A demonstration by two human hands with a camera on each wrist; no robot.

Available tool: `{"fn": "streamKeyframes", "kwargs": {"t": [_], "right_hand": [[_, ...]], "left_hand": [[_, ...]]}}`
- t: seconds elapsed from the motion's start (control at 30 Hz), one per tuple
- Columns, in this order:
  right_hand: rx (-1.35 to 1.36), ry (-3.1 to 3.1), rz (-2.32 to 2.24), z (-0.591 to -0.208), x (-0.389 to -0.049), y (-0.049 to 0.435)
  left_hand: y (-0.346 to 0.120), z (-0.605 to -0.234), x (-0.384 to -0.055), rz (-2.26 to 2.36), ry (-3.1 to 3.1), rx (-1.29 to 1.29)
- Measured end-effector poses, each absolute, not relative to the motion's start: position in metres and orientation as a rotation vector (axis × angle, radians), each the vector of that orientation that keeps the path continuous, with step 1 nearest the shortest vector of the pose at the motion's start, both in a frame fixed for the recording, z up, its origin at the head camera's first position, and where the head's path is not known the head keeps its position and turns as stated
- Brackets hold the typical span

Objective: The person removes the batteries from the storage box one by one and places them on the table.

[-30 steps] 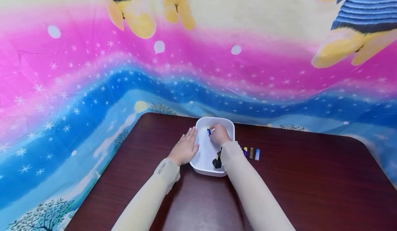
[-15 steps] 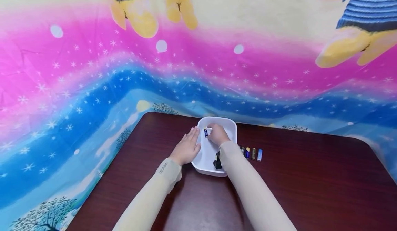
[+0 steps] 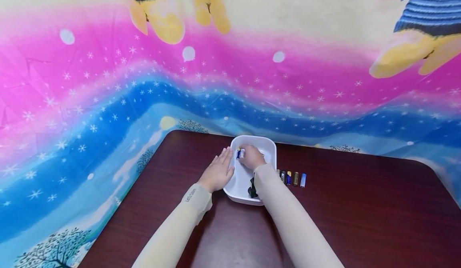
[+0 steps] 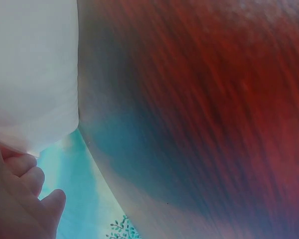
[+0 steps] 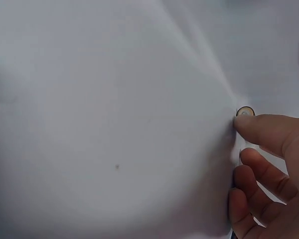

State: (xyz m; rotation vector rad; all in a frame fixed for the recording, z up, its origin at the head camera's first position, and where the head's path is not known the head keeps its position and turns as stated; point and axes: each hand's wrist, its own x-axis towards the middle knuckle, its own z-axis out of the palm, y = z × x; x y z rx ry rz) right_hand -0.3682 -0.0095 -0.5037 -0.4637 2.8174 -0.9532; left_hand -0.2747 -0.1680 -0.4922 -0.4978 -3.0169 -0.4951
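Note:
A white plastic tray (image 3: 239, 186) stands on the dark red-brown table. My left hand (image 3: 217, 173) lies along its left rim with straight fingers. Inside, near the left wall, a blue battery (image 3: 239, 154) with a yellowish end is upright in the head view. My right hand (image 3: 253, 157) reaches into the tray and holds this battery between thumb and index finger; the index fingertip is hidden in the right wrist view. There, the thumb (image 5: 266, 130) touches the battery's round end (image 5: 245, 110), and the other fingers are curled.
Right of the tray several batteries lie in a row, among them a light blue one (image 3: 303, 180), a brown one (image 3: 296, 179) and a dark blue one (image 3: 289, 178). A black device (image 3: 253, 189) sits at my right wrist. A patterned curtain (image 3: 223, 80) hangs behind the table.
The right hand has moved the blue battery slightly left, closer to the tray's left wall, and turned it straighter. The left hand has stayed on the rim. The head view has shifted slightly.

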Motion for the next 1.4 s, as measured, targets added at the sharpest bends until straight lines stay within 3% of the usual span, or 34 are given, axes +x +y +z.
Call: {"fn": "streamKeyframes", "kwargs": {"t": [1.4], "right_hand": [[-0.593,2.880,-0.912,-0.5108,-0.3710,-0.0124]], "left_hand": [[-0.1687,-0.4944,-0.2772,-0.476,-3.031,-0.496]]}}
